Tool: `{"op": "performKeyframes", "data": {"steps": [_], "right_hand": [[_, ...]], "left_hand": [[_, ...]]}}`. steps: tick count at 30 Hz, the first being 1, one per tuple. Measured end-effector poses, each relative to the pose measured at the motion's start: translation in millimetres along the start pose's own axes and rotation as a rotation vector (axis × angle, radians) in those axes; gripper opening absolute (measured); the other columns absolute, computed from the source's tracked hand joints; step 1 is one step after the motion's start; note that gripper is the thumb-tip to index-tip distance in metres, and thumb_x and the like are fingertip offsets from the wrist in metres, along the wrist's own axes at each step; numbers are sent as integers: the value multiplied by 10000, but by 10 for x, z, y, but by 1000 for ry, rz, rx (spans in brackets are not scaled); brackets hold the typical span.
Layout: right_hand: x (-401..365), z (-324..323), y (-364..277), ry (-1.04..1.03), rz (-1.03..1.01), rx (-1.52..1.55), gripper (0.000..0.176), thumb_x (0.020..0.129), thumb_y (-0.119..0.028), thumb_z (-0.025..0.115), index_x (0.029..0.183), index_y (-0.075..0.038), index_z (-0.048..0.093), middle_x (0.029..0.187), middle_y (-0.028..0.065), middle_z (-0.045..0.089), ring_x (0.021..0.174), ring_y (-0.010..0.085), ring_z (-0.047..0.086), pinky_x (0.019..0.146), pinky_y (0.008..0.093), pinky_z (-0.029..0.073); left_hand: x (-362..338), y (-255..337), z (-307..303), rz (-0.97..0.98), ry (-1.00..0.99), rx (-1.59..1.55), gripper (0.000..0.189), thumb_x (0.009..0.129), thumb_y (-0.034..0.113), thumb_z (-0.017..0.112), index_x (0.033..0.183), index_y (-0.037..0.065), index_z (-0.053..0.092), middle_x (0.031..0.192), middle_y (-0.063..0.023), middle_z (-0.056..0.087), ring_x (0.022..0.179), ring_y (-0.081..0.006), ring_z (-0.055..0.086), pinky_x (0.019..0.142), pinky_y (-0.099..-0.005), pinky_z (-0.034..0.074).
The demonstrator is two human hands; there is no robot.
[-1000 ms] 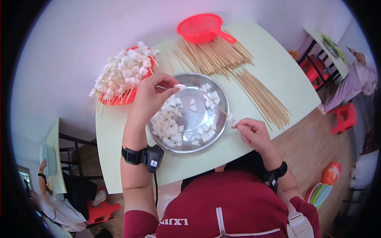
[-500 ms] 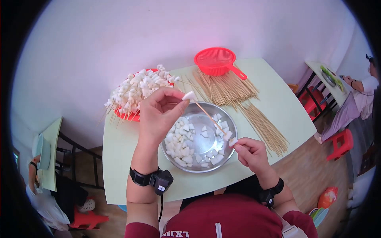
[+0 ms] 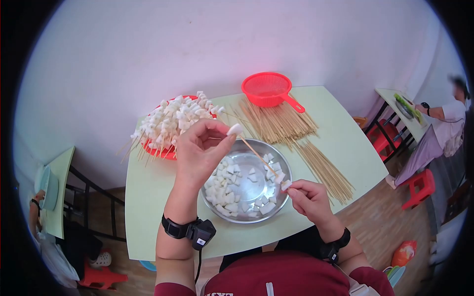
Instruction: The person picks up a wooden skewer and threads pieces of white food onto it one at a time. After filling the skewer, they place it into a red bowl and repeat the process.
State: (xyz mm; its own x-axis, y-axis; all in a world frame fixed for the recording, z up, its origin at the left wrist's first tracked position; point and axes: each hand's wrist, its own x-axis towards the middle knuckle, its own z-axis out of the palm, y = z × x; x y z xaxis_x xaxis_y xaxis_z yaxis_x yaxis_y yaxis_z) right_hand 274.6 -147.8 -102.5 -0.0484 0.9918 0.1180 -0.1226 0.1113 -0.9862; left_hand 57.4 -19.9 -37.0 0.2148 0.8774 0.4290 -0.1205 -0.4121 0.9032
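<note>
My left hand [image 3: 203, 150] pinches a white chunk [image 3: 235, 129] above the bowl's back edge, at the upper end of a thin wooden skewer [image 3: 257, 155]. White chunks [image 3: 280, 177] sit near the skewer's lower end, where my right hand [image 3: 311, 198] is closed on the outermost one [image 3: 286, 185]. Whether the stick passes through the chunk in my left fingers cannot be made out. Below the skewer, a round metal bowl [image 3: 245, 218] holds many loose white pieces [image 3: 224, 190]. Behind my left hand, loaded skewers [image 3: 173, 118] are heaped over a red container [image 3: 168, 153].
A red colander [image 3: 266, 89] rests by bare wooden sticks [image 3: 281, 121] on the pale green table [image 3: 345, 133]. More sticks [image 3: 326, 170] fan out toward the right. Other people are at the right table [image 3: 407, 113] and left table [image 3: 61, 197]; red stools [image 3: 419, 187] stand around.
The camera view has shifted, so the table and bowl appear lower. Both hands keep the same hold on the skewer and chunks. The person on the right has shifted posture.
</note>
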Motion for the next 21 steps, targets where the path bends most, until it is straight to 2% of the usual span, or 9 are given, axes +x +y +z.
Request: {"op": "performKeyframes", "data": {"steps": [6,8,9,11,14,16,21], "right_hand": [[-23,-17,8,-31,-12,-15,167,904,-62,548,1015,44,615,534,-55,448,454,11,361,427,185,271],[-29,-27,17,-12,-7,-42,164,897,-68,563,1007,40,620,537,-56,460,463,6,365,431,186,273],[-31,-32,19,4,0,-71,162,891,-74,578,1000,35,626,540,-58,471,471,1,370,434,187,275],[-31,-43,18,43,-21,-143,158,883,-77,592,991,30,633,546,-60,485,481,-3,376,440,184,278],[-26,-34,18,104,-67,-258,152,871,-82,612,976,22,644,558,-64,506,497,-8,386,450,178,284],[-26,-23,34,126,-94,-298,148,867,-83,618,970,19,648,563,-66,513,501,-10,389,455,174,287],[-26,-14,69,100,-34,-83,163,876,-76,602,994,31,634,570,-59,520,494,-5,393,447,174,290]], "left_hand": [[-12,-13,13,31,-14,43,150,764,-9,689,886,-6,602,867,-44,625,794,-105,619,709,-226,520],[-7,-56,17,167,-34,159,153,769,-45,670,897,0,598,914,-36,603,845,-111,605,758,-239,517],[-3,-67,15,167,-38,160,153,769,-45,670,897,0,598,914,-36,603,845,-111,605,758,-239,517],[7,-80,12,293,-56,348,146,774,-64,651,899,-8,602,930,-34,593,871,-114,600,764,-239,522],[8,-63,39,320,-73,397,145,777,-67,645,907,-23,600,914,-42,604,851,-113,607,751,-229,526],[-2,-89,33,274,-63,383,145,780,-61,648,911,-24,600,909,-44,611,842,-112,611,746,-226,527],[-20,-74,59,146,-21,255,141,792,-40,656,919,-20,599,901,-49,629,824,-110,622,746,-223,524]]}}
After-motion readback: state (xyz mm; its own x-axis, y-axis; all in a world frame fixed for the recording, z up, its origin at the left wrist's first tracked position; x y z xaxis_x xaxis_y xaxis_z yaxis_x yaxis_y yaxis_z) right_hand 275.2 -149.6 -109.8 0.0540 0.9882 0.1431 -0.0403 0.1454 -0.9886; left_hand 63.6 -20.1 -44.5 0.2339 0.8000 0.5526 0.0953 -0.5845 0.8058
